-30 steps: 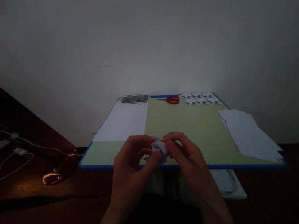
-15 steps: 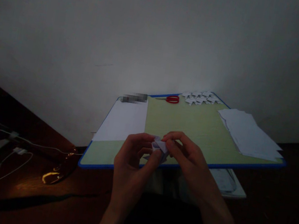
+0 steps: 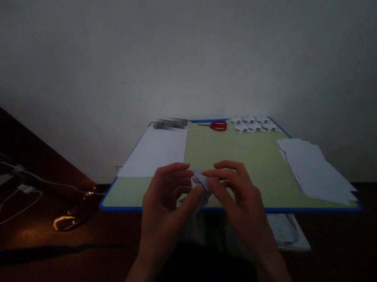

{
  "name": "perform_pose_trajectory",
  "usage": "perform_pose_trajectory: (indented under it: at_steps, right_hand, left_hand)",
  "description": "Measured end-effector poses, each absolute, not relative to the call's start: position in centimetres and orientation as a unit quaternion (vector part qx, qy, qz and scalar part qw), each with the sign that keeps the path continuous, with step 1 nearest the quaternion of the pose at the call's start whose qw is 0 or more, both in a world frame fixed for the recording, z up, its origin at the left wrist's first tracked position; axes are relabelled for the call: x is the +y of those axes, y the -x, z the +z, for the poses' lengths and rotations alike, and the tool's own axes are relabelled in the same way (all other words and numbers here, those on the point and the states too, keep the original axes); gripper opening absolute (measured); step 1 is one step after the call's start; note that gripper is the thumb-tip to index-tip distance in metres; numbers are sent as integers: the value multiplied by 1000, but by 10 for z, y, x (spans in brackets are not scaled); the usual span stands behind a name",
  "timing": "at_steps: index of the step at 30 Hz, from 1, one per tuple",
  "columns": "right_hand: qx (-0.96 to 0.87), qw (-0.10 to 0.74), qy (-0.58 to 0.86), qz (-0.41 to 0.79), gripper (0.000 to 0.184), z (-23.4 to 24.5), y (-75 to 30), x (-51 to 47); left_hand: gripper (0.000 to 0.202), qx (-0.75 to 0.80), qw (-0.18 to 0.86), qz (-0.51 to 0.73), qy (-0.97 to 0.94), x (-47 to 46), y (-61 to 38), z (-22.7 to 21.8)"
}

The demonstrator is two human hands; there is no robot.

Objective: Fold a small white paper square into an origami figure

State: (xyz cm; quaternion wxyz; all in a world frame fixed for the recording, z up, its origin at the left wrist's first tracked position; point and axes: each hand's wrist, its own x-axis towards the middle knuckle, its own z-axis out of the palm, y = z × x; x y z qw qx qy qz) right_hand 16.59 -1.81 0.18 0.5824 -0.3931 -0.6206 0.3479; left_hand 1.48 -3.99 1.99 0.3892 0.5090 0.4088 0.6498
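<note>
A small piece of folded white paper (image 3: 200,179) is held up over the front edge of the table. My left hand (image 3: 168,200) grips it between the thumb and the curled fingers. From the other side my right hand (image 3: 237,194) pinches its upper right part with thumb and fingertip, one finger lifted away. Its lower portion is partly hidden behind my left thumb. At the table's back right lie several folded white paper pieces (image 3: 253,124) in rows.
The green table (image 3: 229,152) has a blue rim. On it lie red-handled scissors (image 3: 218,126), a white sheet (image 3: 155,147) at the left, a blurred-out dark object (image 3: 171,124) and a stack of paper (image 3: 313,168) at the right. White cables (image 3: 56,183) run at the lower left.
My right forefinger has lifted off the paper, and the fingers of both hands have shifted a little. The folded paper stays in nearly the same place.
</note>
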Motion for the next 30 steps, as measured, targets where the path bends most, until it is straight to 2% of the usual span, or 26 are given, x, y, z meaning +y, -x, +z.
perform_pose_trajectory:
  at_steps: [3, 8, 15, 20, 30]
  right_hand:
    - [-655, 569, 389, 310, 22, 1, -171, -20]
    - [-670, 569, 351, 322, 31, 0, -175, -20]
    - [-670, 573, 351, 316, 27, 0, -176, -16]
    - [-670, 573, 348, 319, 25, -1, -176, -15]
    - [-676, 573, 339, 316, 23, -4, -175, -13]
  left_hand:
    - [39, 404, 385, 658, -505, -39, -15, 21]
    - [36, 409, 391, 657, -499, -39, -13, 19]
    - [34, 425, 421, 637, -486, -40, -12, 18]
    - [24, 437, 412, 623, -501, -40, -13, 23]
    - [22, 457, 405, 623, -488, -40, -12, 22]
